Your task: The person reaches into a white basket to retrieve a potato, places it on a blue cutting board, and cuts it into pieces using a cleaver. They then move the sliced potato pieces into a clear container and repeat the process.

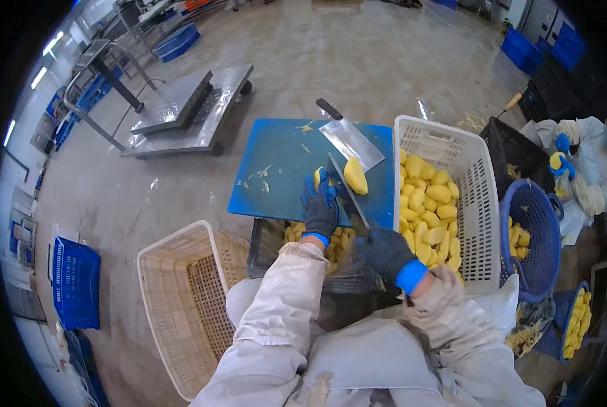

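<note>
My left hand (320, 210), in a dark glove with a blue cuff, is closed over a peeled yellow potato (317, 178) on the blue cutting board (276, 173). Only part of that potato shows past my fingers. Gripped in my gloved right hand (388, 256) is a knife (349, 193), its blade pointing away from me across the board, close to my left fingers. Its handle is hidden by the glove. Just right of the blade lies another peeled potato (355, 176). A cleaver (351, 141) with a black handle rests flat behind it. Small yellow scraps (264, 184) dot the board.
A white crate (480, 203) of peeled potatoes adjoins the board's right side. Below the board, a dark bin (262, 247) holds yellow pieces. A pale crate (181, 319) stands left, a platform scale (181, 115) behind it. A co-worker's gloved hand (564, 163) holds a yellow piece near blue baskets (530, 237).
</note>
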### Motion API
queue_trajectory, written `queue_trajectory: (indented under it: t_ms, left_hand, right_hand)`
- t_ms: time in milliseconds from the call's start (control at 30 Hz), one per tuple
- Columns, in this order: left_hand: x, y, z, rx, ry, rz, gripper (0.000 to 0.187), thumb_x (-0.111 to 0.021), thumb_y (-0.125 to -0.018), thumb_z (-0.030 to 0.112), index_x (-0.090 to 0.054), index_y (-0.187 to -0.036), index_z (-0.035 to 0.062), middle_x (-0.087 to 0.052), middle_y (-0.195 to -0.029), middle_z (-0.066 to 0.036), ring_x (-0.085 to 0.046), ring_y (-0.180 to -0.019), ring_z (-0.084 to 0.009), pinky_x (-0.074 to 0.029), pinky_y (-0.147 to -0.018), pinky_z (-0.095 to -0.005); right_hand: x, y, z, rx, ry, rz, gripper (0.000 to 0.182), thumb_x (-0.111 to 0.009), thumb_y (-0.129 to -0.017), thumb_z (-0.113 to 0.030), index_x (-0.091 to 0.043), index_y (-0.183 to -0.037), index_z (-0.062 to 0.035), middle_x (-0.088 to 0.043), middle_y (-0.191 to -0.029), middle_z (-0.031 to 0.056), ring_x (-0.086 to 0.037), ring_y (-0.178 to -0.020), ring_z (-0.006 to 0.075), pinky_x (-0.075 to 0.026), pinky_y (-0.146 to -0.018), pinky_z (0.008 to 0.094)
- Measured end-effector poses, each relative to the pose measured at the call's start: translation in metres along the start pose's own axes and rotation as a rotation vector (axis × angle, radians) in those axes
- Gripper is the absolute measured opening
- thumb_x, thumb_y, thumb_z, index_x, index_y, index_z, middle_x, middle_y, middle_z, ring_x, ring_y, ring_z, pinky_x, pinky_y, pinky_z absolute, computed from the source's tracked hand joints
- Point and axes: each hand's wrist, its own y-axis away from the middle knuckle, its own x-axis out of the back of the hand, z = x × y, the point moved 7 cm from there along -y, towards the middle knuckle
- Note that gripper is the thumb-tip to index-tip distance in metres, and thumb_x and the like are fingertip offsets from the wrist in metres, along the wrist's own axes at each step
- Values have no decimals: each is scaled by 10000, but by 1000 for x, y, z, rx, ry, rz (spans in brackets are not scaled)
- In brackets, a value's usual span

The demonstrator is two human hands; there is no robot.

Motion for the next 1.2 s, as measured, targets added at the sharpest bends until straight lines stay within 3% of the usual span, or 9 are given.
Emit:
queue_trajectory:
  t_ms: [100,267,333,467,700,800,867,1000,1200]
  left_hand:
    - [-4,0,18,-168,-170,-140,728,-538,-810,320,-190,-1384,41,-277,-1346,-273,-272,-1252,-400,-242,-1023,-450]
    - [-21,-23,-44,-19,20,-80,598,-552,-793,209,-325,-1303,-7,-427,-1239,-250,-438,-1129,-393,-377,-944,-465]
    - [-35,-19,-78,305,668,-350,476,-516,-800,129,-407,-1239,-20,-511,-1149,-194,-529,-1030,-310,-474,-866,-368]
    - [-8,-5,-63,533,1430,-477,361,-496,-807,82,-477,-1154,-12,-528,-1131,-137,-547,-1017,-257,-518,-803,-343]
    - [1,4,-71,656,1530,-471,323,-520,-812,102,-497,-1113,-12,-545,-1090,-147,-548,-1011,-249,-519,-798,-320]
    - [-4,5,-81,639,1511,-468,312,-527,-818,114,-498,-1102,-13,-546,-1090,-138,-562,-983,-245,-519,-800,-327]
    - [14,-4,-71,56,655,-388,351,-569,-799,172,-520,-1085,-26,-584,-1047,-163,-591,-916,-256,-509,-782,-347]
    - [5,-12,-82,431,382,-460,375,-615,-758,235,-573,-1029,-21,-613,-986,-203,-606,-869,-303,-488,-773,-376]
    - [1,-32,-64,-33,-109,-438,377,-599,-752,330,-622,-993,41,-619,-964,-194,-586,-895,-348,-458,-807,-400]
  right_hand:
    - [16,46,45,-84,-298,69,259,-497,-822,-228,-562,-951,-13,-594,-792,251,-579,-760,407,-460,-678,467]
    - [26,110,119,-345,-695,129,158,-522,-854,-170,-557,-946,-46,-552,-632,80,-546,-497,165,-437,-438,291]
    - [25,128,137,-454,-913,209,150,-510,-871,-139,-517,-1006,-75,-454,-571,-2,-448,-431,82,-389,-367,222]
    - [25,138,155,-489,-1005,294,125,-509,-863,-122,-480,-978,-84,-457,-566,3,-447,-408,87,-371,-337,224]
    - [23,130,145,-448,-1003,271,157,-512,-872,-133,-473,-1013,-76,-446,-558,3,-445,-421,83,-375,-347,221]
    - [21,126,134,-455,-967,215,167,-511,-873,-138,-469,-1019,-68,-459,-584,4,-444,-427,79,-374,-353,220]
    - [17,122,129,-432,-983,207,168,-512,-871,-141,-473,-1017,-65,-463,-590,5,-443,-430,78,-374,-357,219]
    - [12,110,111,-373,-903,119,157,-516,-868,-146,-489,-997,-62,-461,-593,2,-445,-444,71,-370,-364,209]
    - [2,62,71,-162,-605,31,208,-524,-843,-200,-520,-913,-4,-564,-677,132,-541,-518,224,-442,-498,337]
